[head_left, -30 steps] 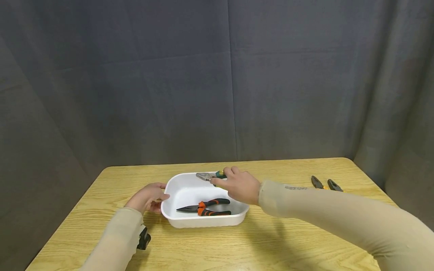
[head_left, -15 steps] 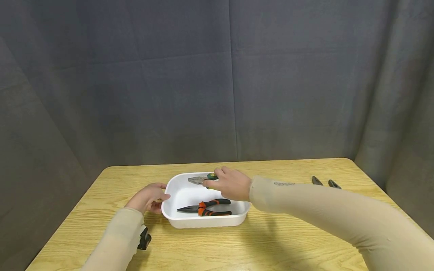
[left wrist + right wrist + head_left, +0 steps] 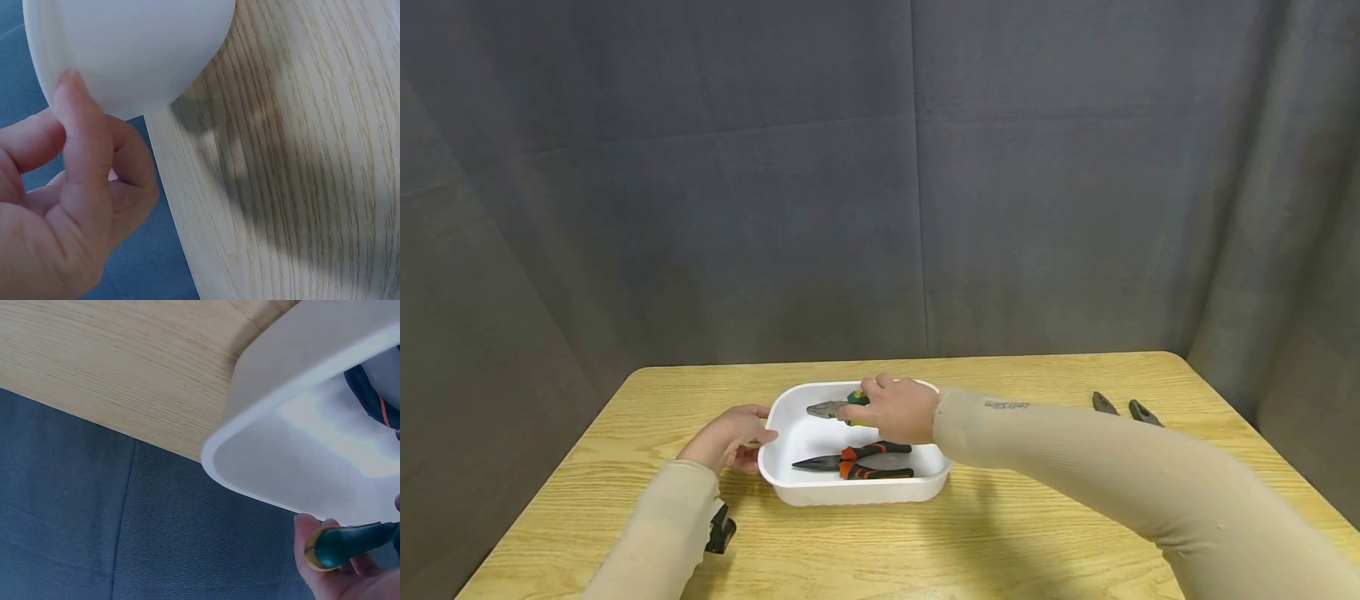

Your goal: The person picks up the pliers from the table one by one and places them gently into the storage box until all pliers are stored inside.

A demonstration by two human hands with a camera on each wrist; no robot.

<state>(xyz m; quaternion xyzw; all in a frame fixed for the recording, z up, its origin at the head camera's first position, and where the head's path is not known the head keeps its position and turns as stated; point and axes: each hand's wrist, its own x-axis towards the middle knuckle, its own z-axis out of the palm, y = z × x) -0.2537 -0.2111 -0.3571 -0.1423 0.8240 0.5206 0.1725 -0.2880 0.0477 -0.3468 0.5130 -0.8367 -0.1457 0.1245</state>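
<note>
A white plastic tub [image 3: 861,493] is in the middle of the table in the head view. My left hand [image 3: 726,437] pinches its left rim; in the left wrist view the thumb lies over the edge. Combination pliers [image 3: 826,409] with green handles are gripped in my right hand [image 3: 898,410], over the back part of the tub, their metal head towards the left. Most of the handles are hidden by the fingers, though one green handle end [image 3: 353,544] shows in the right wrist view. Long-nose pliers [image 3: 850,463] with black and orange handles lie in the front of the tub.
Two more pliers, one [image 3: 1103,403] beside another [image 3: 1144,412], lie at the table's right, partly hidden behind my right sleeve [image 3: 1060,454]. A dark curtain [image 3: 775,183] hangs behind the wooden table [image 3: 850,558]. A black device [image 3: 720,529] sits below my left wrist.
My right hand has moved left and slightly down with the green-handled pliers, further over the tub. The left hand, tub and long-nose pliers stay almost where they were.
</note>
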